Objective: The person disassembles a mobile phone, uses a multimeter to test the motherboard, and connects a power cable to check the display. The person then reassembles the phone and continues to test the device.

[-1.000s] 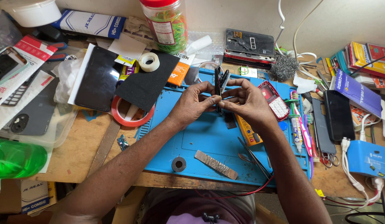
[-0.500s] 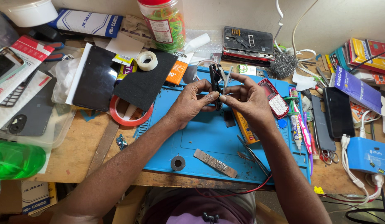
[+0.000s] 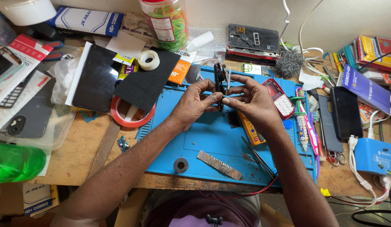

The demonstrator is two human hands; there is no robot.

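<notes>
Over a blue work mat, both hands hold a small black phone body on edge. My left hand pinches its lower left side with thumb and fingers. My right hand grips the right side, where a thin metal strip or tool stands upright beside the phone; what it is I cannot tell. A red and white keypad phone shell lies just right of my right hand. A yellow multimeter lies under my right wrist.
On the mat lie a metal file, tweezers and a black ring. A red tape roll, black screen and white tape sit left. A jar of rubber bands, phones and a blue charger crowd the bench.
Both hands shifted slightly toward me and turned the phone body a little; the grip is the same.
</notes>
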